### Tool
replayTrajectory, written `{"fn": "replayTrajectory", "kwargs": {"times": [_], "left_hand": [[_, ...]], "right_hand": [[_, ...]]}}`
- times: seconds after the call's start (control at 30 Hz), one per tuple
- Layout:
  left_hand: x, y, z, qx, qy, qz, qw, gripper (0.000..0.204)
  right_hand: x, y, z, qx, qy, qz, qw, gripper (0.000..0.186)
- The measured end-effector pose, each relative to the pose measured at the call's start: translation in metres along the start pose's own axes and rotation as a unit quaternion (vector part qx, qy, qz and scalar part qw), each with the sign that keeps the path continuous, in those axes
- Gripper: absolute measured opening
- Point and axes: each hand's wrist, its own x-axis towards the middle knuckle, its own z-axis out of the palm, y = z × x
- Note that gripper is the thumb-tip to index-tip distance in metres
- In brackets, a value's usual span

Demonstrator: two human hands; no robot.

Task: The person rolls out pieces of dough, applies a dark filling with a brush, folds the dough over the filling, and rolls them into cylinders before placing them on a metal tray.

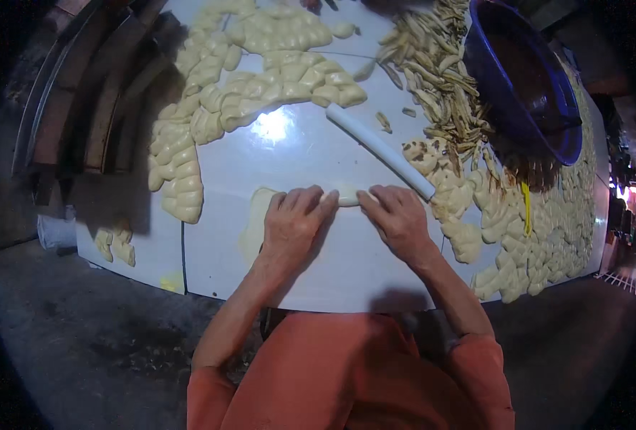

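Pale dough roll (pixel 347 198) lies crosswise, long axis left-right, left hand (pixel 293 221) and right hand (pixel 400 221) equally near, fingers curled at its ends, grip closure can't tell.

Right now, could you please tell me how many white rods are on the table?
1 white rod, lying diagonally beyond the right hand, its near end beside pale dough.

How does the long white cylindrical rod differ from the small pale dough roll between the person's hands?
The long white rod is much longer than the visible part of the small pale dough roll. The rod lies slanted, while the dough roll lies crosswise. No hand touches the rod, but the left hand and right hand touch the dough roll. Both are light-coloured and lie on the white table.
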Motion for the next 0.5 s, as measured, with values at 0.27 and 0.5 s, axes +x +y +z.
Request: {"fn": "replayTrajectory", "kwargs": {"times": [0.27,0.5], "left_hand": [[0.018,-0.002,-0.009,-0.011,-0.007,-0.059,0.998,0.03],[0.031,-0.012,0.005,0.013,-0.023,-0.025,0.999,0.029]], "right_hand": [[0.01,-0.001,0.0,0.005,-0.015,0.089,0.996,0.04],[0.02,0.007,0.005,-0.022,-0.014,0.065,0.998,0.023]]}}
